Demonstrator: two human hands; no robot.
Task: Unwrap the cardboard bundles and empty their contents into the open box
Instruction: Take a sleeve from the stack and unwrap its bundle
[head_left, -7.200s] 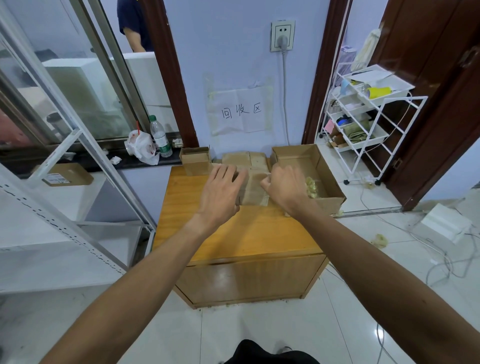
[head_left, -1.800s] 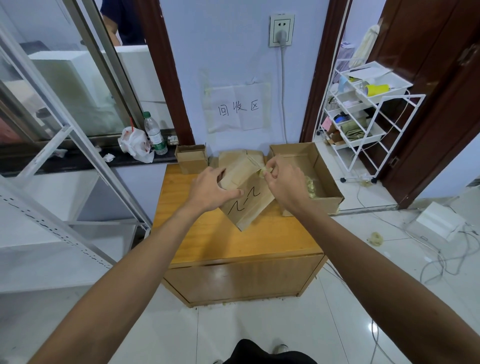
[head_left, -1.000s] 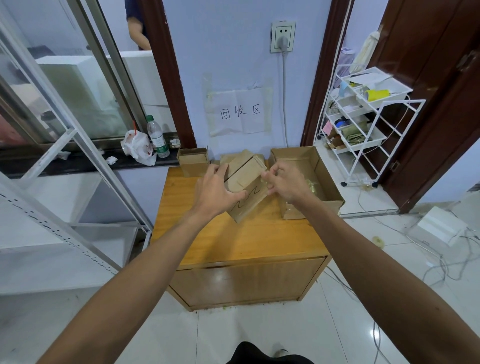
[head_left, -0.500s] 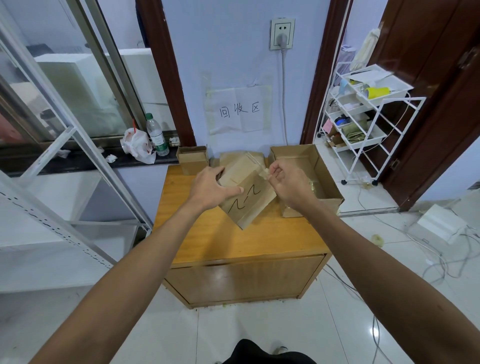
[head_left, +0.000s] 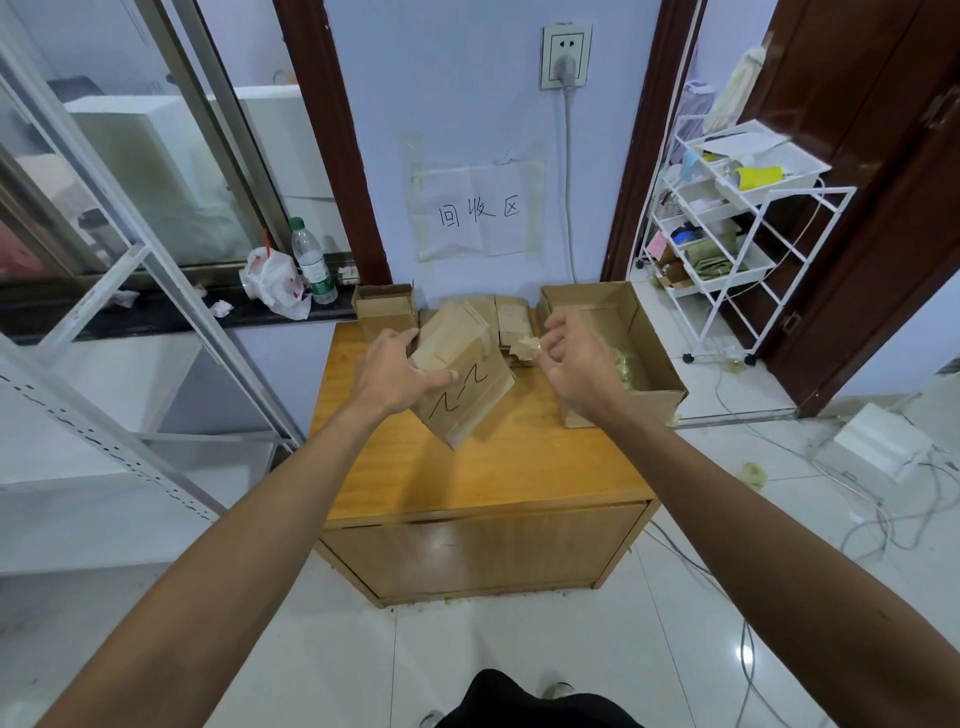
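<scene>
Cardboard bundle (head_left: 462, 384) tilts in your left hand's (head_left: 392, 371) curled grip above the counter's (head_left: 467, 467) centre, steadied for unwrapping, while your right hand's (head_left: 571, 364) grip pinches a crumpled scrap (head_left: 527, 347) at its 3 o'clock, beside the open box (head_left: 631, 408).

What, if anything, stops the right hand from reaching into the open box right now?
Probably nothing, so yes. The right hand hovers right at the left wall of the open box, whose top is uncovered. It does pinch a crumpled scrap.
</scene>
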